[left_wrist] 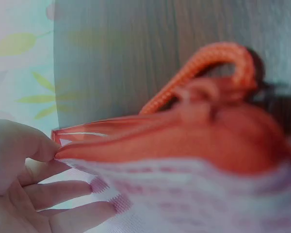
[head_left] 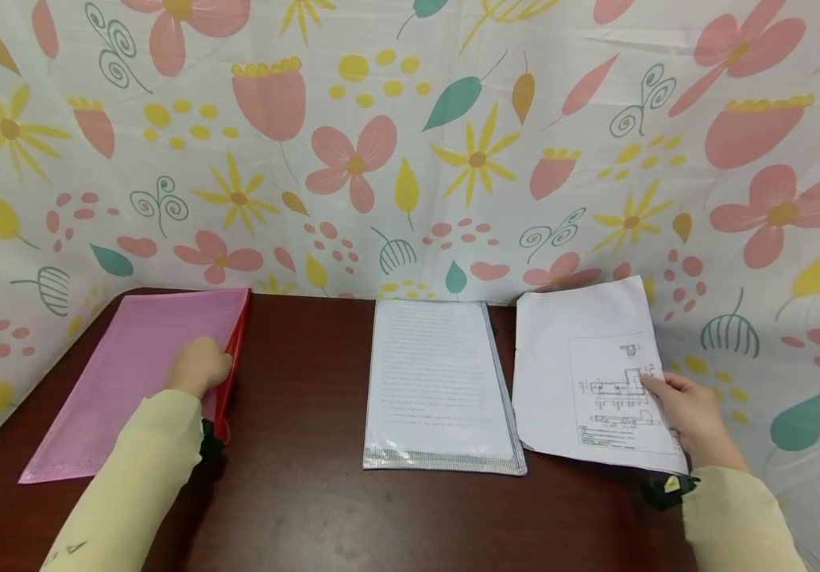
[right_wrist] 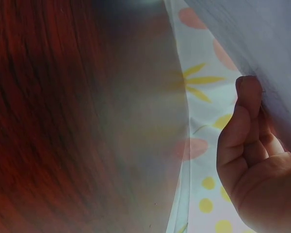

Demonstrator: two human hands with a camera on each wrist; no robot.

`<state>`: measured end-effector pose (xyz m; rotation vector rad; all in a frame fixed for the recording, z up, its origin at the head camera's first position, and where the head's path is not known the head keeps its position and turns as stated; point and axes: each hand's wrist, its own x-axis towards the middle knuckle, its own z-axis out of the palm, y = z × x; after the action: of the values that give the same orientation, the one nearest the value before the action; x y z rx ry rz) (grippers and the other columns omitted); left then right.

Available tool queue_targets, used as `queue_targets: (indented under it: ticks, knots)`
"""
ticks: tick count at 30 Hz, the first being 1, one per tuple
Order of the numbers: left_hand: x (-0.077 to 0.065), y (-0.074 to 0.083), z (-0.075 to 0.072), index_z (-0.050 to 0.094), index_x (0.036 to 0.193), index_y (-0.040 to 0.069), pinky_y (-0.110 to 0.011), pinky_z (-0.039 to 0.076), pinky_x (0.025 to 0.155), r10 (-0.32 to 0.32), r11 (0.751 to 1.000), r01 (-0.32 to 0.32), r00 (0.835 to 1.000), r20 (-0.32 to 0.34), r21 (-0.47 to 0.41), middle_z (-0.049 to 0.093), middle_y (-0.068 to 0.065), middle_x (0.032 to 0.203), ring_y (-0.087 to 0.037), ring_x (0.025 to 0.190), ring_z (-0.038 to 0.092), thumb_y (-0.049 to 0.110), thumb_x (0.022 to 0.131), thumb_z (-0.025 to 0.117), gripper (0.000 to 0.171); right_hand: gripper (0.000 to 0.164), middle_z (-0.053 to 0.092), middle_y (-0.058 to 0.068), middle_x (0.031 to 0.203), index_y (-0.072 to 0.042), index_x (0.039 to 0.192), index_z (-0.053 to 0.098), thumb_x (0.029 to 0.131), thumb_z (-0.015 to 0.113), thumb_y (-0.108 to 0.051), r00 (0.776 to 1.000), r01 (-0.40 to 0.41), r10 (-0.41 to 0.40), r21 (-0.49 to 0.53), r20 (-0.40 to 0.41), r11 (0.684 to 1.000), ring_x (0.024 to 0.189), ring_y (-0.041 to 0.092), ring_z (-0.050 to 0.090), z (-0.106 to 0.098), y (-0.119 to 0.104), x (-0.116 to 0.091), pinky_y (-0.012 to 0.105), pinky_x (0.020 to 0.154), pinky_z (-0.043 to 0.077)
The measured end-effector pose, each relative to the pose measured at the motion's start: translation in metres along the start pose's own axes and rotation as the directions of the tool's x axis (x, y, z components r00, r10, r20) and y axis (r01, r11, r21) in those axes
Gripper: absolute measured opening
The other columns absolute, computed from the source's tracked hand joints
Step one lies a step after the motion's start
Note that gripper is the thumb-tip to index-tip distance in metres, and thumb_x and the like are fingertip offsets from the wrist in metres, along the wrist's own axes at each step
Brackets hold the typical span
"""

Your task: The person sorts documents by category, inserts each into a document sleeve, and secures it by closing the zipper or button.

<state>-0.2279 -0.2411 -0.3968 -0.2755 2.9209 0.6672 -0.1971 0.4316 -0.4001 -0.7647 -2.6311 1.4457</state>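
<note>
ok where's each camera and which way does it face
Head: on the head, forward and down at dark brown wooden table; left hand, right hand, pale yellow sleeves show.
Left wrist: on that wrist, facing red-edged pink mesh pouch; left hand shows.
Right wrist: on that wrist, facing white printed paper and table; right hand shows.
Head and left wrist share the pouch.

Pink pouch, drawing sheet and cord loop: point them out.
Pink pouch (head_left: 126, 367), head view: middle of its upper face.
Drawing sheet (head_left: 594, 375), head view: within its printed area.
Cord loop (left_wrist: 218, 52), left wrist view: top of its bend.
</note>
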Motion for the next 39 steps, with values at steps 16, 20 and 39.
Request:
queue_targets:
  ticks: [16,20,39]
  knots:
    - [-0.005,0.018,0.006,0.044,0.056,0.008,-0.029,0.043,0.048,0.005,0.995,-0.010,0.998,-0.057,-0.098,0.052,-0.013,0.067,-0.025,0.060,0.051,0.013,0.086,0.044,0.030,0.060,0.058,-0.018,0.066,0.001,0.130,0.050,0.091,0.057,-0.044,1.000,0.004,-0.004,0.048,0.006,0.999,0.059,0.008,0.061,-0.002,-0.008,-0.006,0.030,0.055,0.054]
    - [-0.005,0.022,0.009,0.049,0.059,0.005,-0.029,0.045,0.043,0.000,0.994,-0.005,0.999,-0.049,-0.108,0.054,-0.014,0.064,-0.023,0.050,0.054,0.010,0.085,0.043,0.027,0.056,0.058,-0.018,0.066,0.000,0.125,0.052,0.091,0.057,-0.044,1.000,0.005,-0.005,0.052,0.001,0.999,0.058,0.008,0.061,-0.003,-0.008,-0.008,0.030,0.054,0.053]
    - [-0.005,0.041,0.013,0.039,0.049,0.013,-0.026,0.036,0.046,0.082,0.993,-0.085,0.996,-0.034,-0.080,0.036,0.003,0.048,-0.014,0.047,0.042,0.007,0.081,0.049,0.034,0.020,0.059,-0.021,0.068,-0.029,0.098,0.056,0.088,0.061,-0.046,1.000,0.004,-0.006,0.148,0.010,0.989,0.059,0.006,0.061,-0.016,-0.011,-0.016,0.027,0.054,0.053]
